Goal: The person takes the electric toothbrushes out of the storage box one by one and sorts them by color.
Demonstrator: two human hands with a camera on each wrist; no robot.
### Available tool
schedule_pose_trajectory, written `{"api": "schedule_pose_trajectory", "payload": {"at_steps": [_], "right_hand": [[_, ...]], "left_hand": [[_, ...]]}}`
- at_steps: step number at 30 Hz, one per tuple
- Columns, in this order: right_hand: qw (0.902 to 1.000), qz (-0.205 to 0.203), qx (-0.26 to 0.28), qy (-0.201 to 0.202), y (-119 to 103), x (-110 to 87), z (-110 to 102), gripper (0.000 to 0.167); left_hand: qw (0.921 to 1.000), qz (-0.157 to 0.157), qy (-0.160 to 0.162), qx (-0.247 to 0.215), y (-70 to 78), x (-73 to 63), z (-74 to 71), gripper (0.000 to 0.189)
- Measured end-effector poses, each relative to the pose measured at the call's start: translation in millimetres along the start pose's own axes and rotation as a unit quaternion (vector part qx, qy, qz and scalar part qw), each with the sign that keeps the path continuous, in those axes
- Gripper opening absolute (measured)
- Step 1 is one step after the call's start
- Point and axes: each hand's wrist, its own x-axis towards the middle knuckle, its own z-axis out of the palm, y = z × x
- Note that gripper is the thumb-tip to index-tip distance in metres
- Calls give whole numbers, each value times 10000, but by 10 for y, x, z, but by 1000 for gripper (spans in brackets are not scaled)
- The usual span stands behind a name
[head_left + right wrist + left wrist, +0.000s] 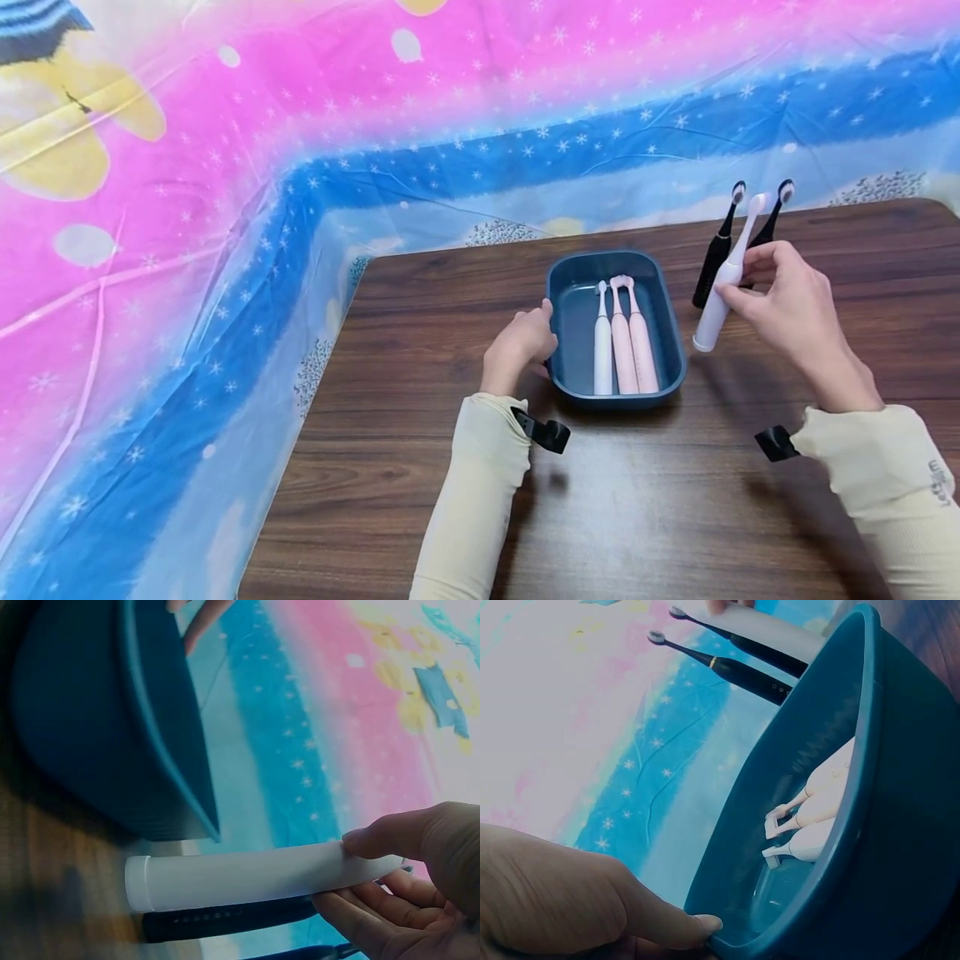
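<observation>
My right hand point(795, 304) pinches a white electric toothbrush point(715, 312) by the upper part of its handle, thumb on one side and fingers on the other. The brush leans with its head up and its base lower, just right of a dark blue plastic box point(566, 387). At the box's left side, my left hand point(522, 342) grips the wall, with the thumb point(697, 926) at the rim. Inside the box lie one white toothbrush point(603, 354) and two pink toothbrushes point(620, 350), side by side, heads toward the far end.
Two black electric toothbrushes point(712, 267) stand upright behind the held brush, the right one partly hidden by my right hand. Everything rests on a dark wood table point(390, 450). A patterned pink and blue cloth point(450, 125) hangs behind and left of it.
</observation>
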Motion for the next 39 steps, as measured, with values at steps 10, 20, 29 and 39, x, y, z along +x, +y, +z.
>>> {"api": "schedule_pose_trajectory", "payload": {"at_steps": [10,20,29,39], "right_hand": [[9997,75,0,-217,107,-61,91,42],[9997,-16,104,-230,146,-112,186,41],[9994,-7,24,-346,136,-145,182,40],[9990,-133,-29,-421,122,-178,182,39]], "left_hand": [[10000,2,-33,17,5,-2,-11,67],[10000,12,-59,2,11,-2,-21,66],[10000,-10,-9,18,8,0,-21,66],[9999,16,-2,-99,-1,-7,-2,66]]}}
